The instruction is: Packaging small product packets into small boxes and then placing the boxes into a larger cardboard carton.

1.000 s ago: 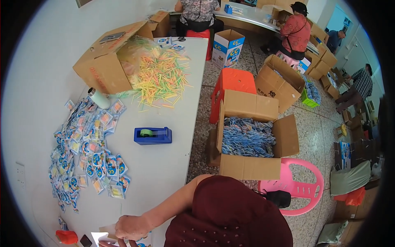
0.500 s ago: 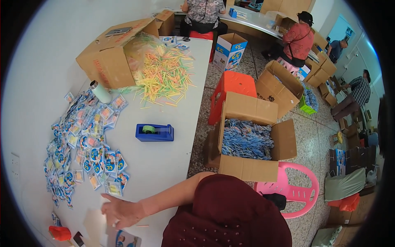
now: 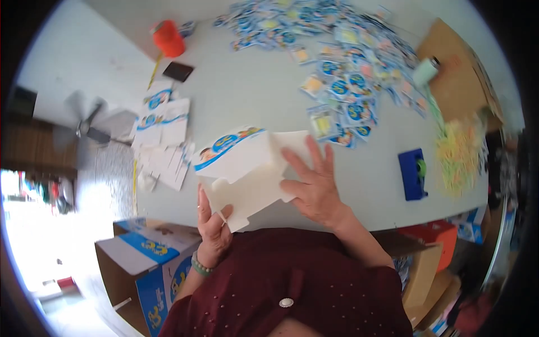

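Note:
In front of my body I hold a small white printed carton point(image 3: 247, 178), partly unfolded, with loose flaps and a blue picture strip along its far side. My left hand point(image 3: 213, 224) grips the near left end, thumb and fingers around a flap; a green bead bracelet is on that wrist. At the right end, my right hand point(image 3: 315, 185) holds the carton with its fingers spread along the panel. Beyond it on the table point(image 3: 241, 95) lies a large heap of small blue-and-clear packets point(image 3: 353, 84).
On the left are flat white cartons point(image 3: 168, 126), a black phone point(image 3: 178, 71), a red container point(image 3: 168, 39) and a fan point(image 3: 90, 129). To the right are a blue tape dispenser point(image 3: 412, 175), a pale bottle point(image 3: 426, 71) and loose coloured sticks point(image 3: 460, 154). An open printed box point(image 3: 151, 253) stands below left.
The view has swung left from the room to the table in front of me. Earlier one hand showed beside a blurred pale sheet; now both hands hold the carton.

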Available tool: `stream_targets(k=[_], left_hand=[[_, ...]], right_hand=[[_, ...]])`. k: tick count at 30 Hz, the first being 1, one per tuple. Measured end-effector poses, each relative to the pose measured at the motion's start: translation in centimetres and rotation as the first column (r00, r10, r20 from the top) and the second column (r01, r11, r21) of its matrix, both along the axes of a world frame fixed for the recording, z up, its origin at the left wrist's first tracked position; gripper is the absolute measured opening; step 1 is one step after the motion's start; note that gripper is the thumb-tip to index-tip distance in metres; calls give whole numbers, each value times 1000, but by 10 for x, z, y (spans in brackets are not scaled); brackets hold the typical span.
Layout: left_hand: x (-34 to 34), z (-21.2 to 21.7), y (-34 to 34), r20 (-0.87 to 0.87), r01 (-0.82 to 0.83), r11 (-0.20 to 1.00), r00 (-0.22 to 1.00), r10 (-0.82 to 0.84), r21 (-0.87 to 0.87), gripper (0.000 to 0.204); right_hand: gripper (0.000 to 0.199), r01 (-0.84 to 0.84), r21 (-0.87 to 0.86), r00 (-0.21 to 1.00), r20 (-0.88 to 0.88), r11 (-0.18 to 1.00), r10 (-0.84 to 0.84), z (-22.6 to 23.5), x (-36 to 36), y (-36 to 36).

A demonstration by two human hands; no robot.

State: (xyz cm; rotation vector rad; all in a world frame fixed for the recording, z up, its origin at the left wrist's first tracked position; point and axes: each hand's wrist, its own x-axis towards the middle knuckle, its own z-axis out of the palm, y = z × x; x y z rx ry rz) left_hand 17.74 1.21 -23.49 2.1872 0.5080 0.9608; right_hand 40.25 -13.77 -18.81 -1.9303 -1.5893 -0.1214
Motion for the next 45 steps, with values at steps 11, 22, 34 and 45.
stream_targets(k=[11,22,34,45], left_hand=[[29,48,37,222,95,995,970,-96,16,17],[2,22,2,-252,-96,900,968,-16,-424,21],[28,-1,11,-90,-306,943,951,297,-126,35],[35,-4,18,-320,-348,933,877,359,91,54]], right_hand=[[10,-93,325,877,474,941,-77,59,8,28],[15,-195,-262,935,-340,945,99,3,-16,23],[36,140,-206,973,-153,968,-174,-2,-41,49],[30,-270,-165,962,-5,949,273,0,-19,37]])
